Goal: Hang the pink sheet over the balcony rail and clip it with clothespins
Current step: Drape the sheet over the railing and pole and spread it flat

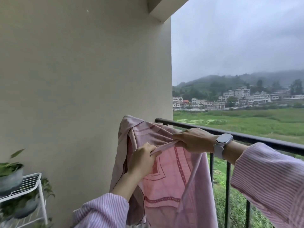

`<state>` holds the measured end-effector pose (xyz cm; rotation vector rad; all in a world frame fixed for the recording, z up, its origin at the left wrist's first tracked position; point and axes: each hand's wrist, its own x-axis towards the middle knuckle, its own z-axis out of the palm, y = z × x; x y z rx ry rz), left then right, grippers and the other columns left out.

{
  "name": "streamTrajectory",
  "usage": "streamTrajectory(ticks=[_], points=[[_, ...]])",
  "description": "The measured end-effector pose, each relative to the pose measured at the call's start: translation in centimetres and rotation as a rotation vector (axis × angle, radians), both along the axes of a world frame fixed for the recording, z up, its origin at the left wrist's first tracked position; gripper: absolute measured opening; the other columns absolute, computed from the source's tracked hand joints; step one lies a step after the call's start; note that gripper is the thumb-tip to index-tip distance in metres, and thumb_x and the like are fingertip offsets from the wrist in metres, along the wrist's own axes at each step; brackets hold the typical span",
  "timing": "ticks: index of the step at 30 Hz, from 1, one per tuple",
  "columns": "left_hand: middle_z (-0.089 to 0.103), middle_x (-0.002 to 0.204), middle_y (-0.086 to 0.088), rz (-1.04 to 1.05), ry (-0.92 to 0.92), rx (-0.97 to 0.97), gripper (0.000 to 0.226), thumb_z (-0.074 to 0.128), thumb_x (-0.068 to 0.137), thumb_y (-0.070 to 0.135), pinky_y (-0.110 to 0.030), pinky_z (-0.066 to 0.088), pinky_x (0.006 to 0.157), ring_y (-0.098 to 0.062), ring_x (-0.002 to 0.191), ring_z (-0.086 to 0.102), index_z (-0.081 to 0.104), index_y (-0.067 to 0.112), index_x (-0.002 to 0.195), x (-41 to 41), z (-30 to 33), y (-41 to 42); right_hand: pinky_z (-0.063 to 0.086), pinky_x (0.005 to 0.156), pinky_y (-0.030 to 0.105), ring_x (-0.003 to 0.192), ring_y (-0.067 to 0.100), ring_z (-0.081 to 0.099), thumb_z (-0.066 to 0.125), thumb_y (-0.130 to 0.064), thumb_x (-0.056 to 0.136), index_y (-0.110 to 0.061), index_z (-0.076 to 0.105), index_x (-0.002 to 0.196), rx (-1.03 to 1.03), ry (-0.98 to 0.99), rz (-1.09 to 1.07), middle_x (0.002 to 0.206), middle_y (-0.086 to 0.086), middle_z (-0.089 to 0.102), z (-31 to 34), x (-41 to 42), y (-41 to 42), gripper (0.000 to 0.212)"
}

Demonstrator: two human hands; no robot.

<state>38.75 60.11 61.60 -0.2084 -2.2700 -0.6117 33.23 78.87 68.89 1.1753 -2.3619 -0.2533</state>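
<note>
The pink sheet [166,181], with a darker pink line pattern, hangs bunched in front of me next to the black balcony rail [256,139]. Its top bulges up against the wall corner, higher than the rail's left end. My left hand [141,159] grips a rolled edge of the sheet from below. My right hand [193,140], with a watch on the wrist, pinches the same edge just in front of the rail. The edge is stretched taut between both hands. No clothespins are in view.
A cream wall [82,79] fills the left half and meets the rail at its left end. A white wire plant stand [28,186] with potted plants stands at the lower left. Beyond the rail lie green fields and distant buildings.
</note>
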Motion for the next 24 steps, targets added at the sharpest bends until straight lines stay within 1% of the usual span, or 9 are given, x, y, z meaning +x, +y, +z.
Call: streamTrajectory(ticks=[4,8,10,12,14,16,20,22,24], points=[[0.052,0.075,0.001,0.013,-0.034,0.047,0.015,0.057,0.088,0.023,-0.026,0.035,0.057,-0.024,0.074,0.058,0.067,0.012,0.085,1.9,-1.1,-0.6,0.036,0.057,0.032,0.072,0.017,0.049,0.039,-0.033,0.095,-0.019,0.048,0.106,-0.015,0.031,0.009,0.093,0.003,0.062,-1.7,2.4,0.0,0.020],[0.057,0.078,-0.002,-0.059,0.039,0.064,0.027,0.056,0.085,0.033,-0.027,0.041,0.059,-0.021,0.071,0.057,0.068,0.009,0.087,3.7,-0.5,1.1,0.049,0.071,0.042,0.088,0.026,0.058,0.041,-0.030,0.094,-0.018,0.047,0.113,-0.087,0.038,0.048,0.096,0.007,0.063,-1.2,4.3,1.8,0.023],[0.056,0.079,0.001,-0.085,0.085,0.088,0.029,0.056,0.084,0.034,-0.028,0.043,0.061,-0.017,0.070,0.055,0.068,0.008,0.088,4.2,0.3,2.1,0.049,0.071,0.041,0.090,0.027,0.058,0.042,-0.026,0.094,-0.015,0.047,0.116,-0.134,0.080,0.044,0.099,0.009,0.063,-0.5,5.3,3.0,0.025],[0.054,0.081,0.004,-0.097,0.111,0.116,0.026,0.059,0.083,0.034,-0.026,0.043,0.063,-0.015,0.073,0.055,0.068,0.009,0.088,4.6,1.0,2.9,0.046,0.066,0.035,0.089,0.027,0.059,0.043,-0.025,0.094,-0.014,0.050,0.112,-0.183,0.124,0.045,0.100,0.009,0.064,-0.1,5.9,3.8,0.023],[0.060,0.086,0.000,-0.114,0.133,0.128,0.022,0.062,0.082,0.029,-0.017,0.040,0.071,-0.015,0.078,0.056,0.068,0.009,0.089,4.9,2.1,3.6,0.040,0.063,0.030,0.085,0.027,0.059,0.044,-0.027,0.094,-0.012,0.051,0.110,-0.222,0.147,0.045,0.097,0.009,0.065,0.5,6.3,4.5,0.023],[0.063,0.091,-0.004,-0.121,0.176,0.130,0.017,0.065,0.081,0.023,0.002,0.027,0.075,-0.012,0.080,0.053,0.068,0.008,0.088,5.2,3.9,4.5,0.037,0.061,0.028,0.080,0.025,0.060,0.047,-0.026,0.093,-0.009,0.053,0.106,-0.277,0.184,0.059,0.095,0.010,0.066,1.6,6.4,5.3,0.022],[0.062,0.090,-0.006,-0.186,0.277,0.141,0.012,0.066,0.080,0.013,0.007,0.023,0.075,-0.009,0.080,0.048,0.068,0.005,0.089,5.6,6.6,7.2,0.035,0.054,0.026,0.068,0.023,0.056,0.046,-0.010,0.093,-0.007,0.053,0.101,-0.365,0.276,0.001,0.090,0.010,0.067,4.6,6.2,7.5,0.011],[0.059,0.091,-0.005,-0.219,0.240,0.153,0.013,0.065,0.080,0.011,0.000,0.032,0.078,-0.009,0.080,0.047,0.066,0.004,0.091,4.7,5.6,8.0,0.033,0.052,0.025,0.060,0.017,0.050,0.043,-0.010,0.094,-0.008,0.052,0.102,-0.356,0.239,-0.093,0.086,0.009,0.065,4.5,5.8,8.2,0.013],[0.054,0.093,-0.002,-0.203,0.152,0.146,0.010,0.065,0.081,0.012,-0.019,0.044,0.075,-0.013,0.083,0.052,0.064,0.008,0.090,3.4,3.4,7.7,0.037,0.054,0.028,0.059,0.017,0.048,0.041,-0.012,0.095,-0.010,0.052,0.104,-0.331,0.145,-0.273,0.082,0.008,0.061,3.5,4.7,9.1,0.015]])
